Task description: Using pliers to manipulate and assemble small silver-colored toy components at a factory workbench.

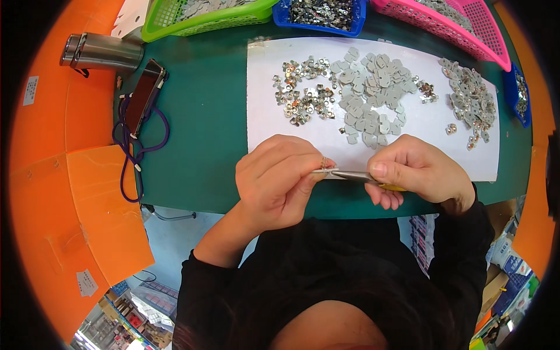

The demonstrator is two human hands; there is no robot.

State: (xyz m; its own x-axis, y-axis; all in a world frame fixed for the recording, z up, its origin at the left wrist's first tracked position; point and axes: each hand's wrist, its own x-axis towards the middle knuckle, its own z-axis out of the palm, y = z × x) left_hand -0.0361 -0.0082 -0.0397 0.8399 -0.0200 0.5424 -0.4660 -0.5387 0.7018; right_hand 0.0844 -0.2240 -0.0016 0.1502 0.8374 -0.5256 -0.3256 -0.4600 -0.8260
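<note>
Between the thumb and fingers of my left hand is a small flat grey piece, seen nearly edge-on, with a bit of shiny metal by the fingertips. My right hand is closed round slim-nosed pliers with a yellow handle. The tips of the pliers meet the grey piece; exactly what they grip is too small to make out. Both hands are over the near edge of a white sheet. Beyond them on that sheet lie small metal clips, loose grey pieces and, at the right, grey pieces with metal parts.
A green basket, a blue tray and a pink basket line the far side of the green table. Another blue tray stands at the right. Leftward are a steel flask and a corded phone.
</note>
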